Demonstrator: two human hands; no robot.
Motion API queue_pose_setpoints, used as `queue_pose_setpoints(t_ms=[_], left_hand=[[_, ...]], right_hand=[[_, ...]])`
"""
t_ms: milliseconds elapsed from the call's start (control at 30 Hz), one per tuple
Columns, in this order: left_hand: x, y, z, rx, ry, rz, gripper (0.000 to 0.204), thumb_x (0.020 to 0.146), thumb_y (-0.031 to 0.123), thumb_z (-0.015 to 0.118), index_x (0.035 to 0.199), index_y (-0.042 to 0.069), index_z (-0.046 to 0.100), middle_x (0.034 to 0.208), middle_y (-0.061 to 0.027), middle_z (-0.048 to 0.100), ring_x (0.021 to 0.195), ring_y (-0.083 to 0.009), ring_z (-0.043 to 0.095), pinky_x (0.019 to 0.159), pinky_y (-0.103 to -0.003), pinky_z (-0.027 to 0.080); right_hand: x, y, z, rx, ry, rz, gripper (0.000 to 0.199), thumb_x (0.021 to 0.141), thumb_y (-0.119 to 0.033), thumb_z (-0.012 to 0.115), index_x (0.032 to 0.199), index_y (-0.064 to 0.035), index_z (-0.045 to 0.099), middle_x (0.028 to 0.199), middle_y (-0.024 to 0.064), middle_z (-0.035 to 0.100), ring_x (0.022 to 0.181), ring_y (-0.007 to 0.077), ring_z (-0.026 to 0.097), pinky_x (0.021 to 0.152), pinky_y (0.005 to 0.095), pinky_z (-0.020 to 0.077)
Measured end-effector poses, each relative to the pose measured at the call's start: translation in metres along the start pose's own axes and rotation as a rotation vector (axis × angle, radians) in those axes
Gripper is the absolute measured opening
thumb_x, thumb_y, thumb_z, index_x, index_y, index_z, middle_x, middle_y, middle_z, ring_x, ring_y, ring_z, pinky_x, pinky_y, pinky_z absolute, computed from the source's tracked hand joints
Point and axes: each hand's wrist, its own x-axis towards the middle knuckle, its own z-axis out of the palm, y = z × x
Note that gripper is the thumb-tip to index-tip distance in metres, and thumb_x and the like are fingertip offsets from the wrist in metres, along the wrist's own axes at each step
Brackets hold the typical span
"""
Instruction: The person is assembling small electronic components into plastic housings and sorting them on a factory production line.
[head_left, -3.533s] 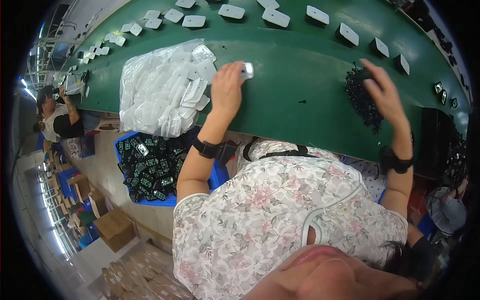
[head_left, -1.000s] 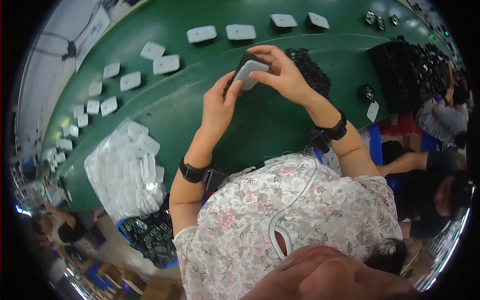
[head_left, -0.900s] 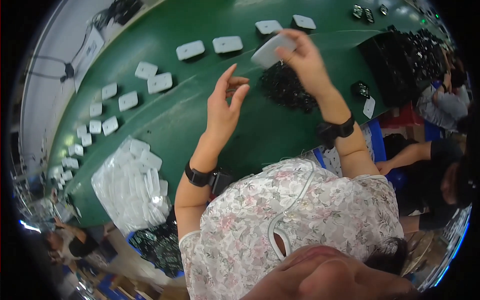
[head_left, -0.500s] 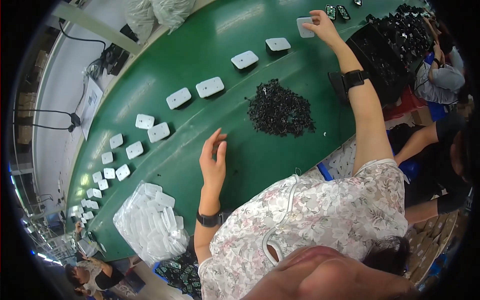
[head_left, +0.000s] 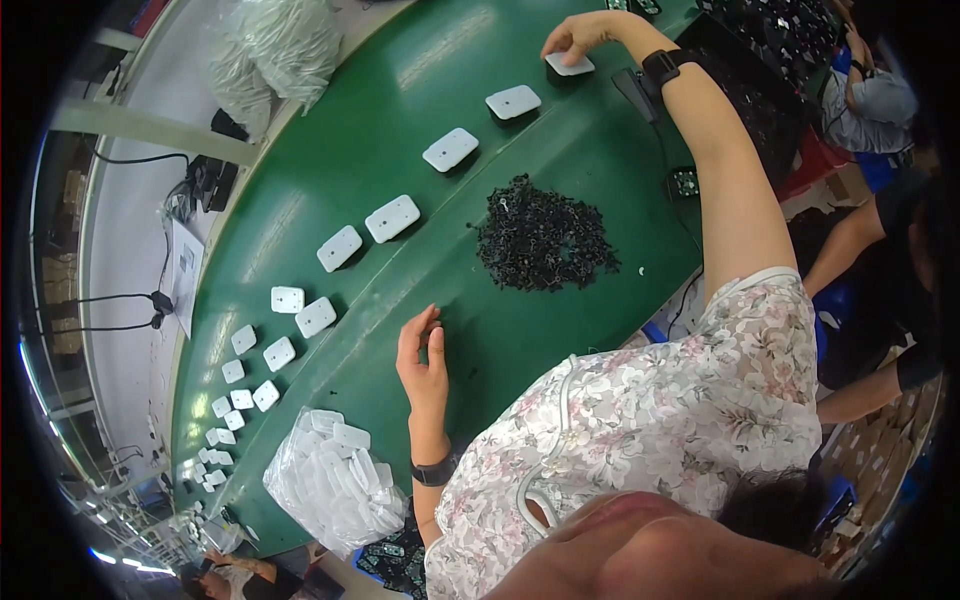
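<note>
At the far end of the row, my right hand (head_left: 585, 36) has its fingers on a white rounded plastic cover (head_left: 570, 65) with a dark underside, close to the green table top. My left hand (head_left: 424, 362) hovers over the near part of the table, holding nothing, its fingers loosely bent and apart from the thumb. Between my arms lies a pile of small black parts (head_left: 545, 235). Nearest the right hand in the row is another white cover (head_left: 513, 102); a further white cover (head_left: 451, 150) follows to its left.
Several similar white pieces trail off to the left along the green table (head_left: 460, 340). A clear bag of white covers (head_left: 335, 485) rests at the near left edge. A black bin (head_left: 745, 105) stands at the right, with people seated beyond. Clear plastic bags (head_left: 275, 55) lie far left.
My right hand has brought its white cover left and down to the end of the row. The view has shifted, and my left hand stays raised and empty.
</note>
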Motion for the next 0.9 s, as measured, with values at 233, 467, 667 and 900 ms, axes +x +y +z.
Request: queue_pose_setpoints(t_ms=[233,467,667,900], left_hand=[[0.007,0.003,0.001,-0.004,-0.004,-0.042,0.026,0.091,0.005,0.055,0.116,0.002,0.06,0.11,-0.0095,0.061,0.095,-0.0175,0.059,0.08,-0.028,0.048],[0.021,0.007,0.028,0.04,-0.126,0.03,0.027,0.094,0.007,0.052,0.12,0.003,0.058,0.114,-0.0079,0.061,0.098,-0.0154,0.061,0.079,-0.025,0.048],[0.05,0.026,0.073,0.023,-0.235,0.07,0.029,0.089,0.002,0.057,0.118,0.004,0.059,0.111,-0.0098,0.061,0.094,-0.0166,0.061,0.079,-0.028,0.048],[0.068,0.033,0.134,-0.041,-0.334,0.218,0.034,0.087,0.003,0.06,0.121,0.005,0.056,0.114,-0.0107,0.055,0.089,-0.0165,0.061,0.074,-0.028,0.05]], right_hand=[[-0.122,-0.08,-0.004,-0.12,0.292,-0.1,0.049,0.078,-0.027,0.073,0.118,-0.0017,0.057,0.108,0.0136,0.064,0.094,0.0237,0.062,0.081,0.0345,0.0497],[-0.209,-0.065,0.111,-0.52,0.234,0.123,0.067,0.064,-0.019,0.08,0.124,-0.0121,0.052,0.111,0.0088,0.057,0.108,0.0286,0.053,0.091,0.0388,0.0444],[-0.187,-0.05,0.167,-0.251,0.648,-0.028,0.047,0.077,-0.023,0.071,0.12,-0.0122,0.055,0.102,0.009,0.059,0.098,0.0259,0.057,0.081,0.0349,0.048],[-0.142,-0.098,0.213,-0.1,1.053,-0.04,0.042,0.078,-0.032,0.07,0.111,-0.0107,0.057,0.087,0.0097,0.063,0.082,0.0275,0.062,0.072,0.0355,0.0493]])
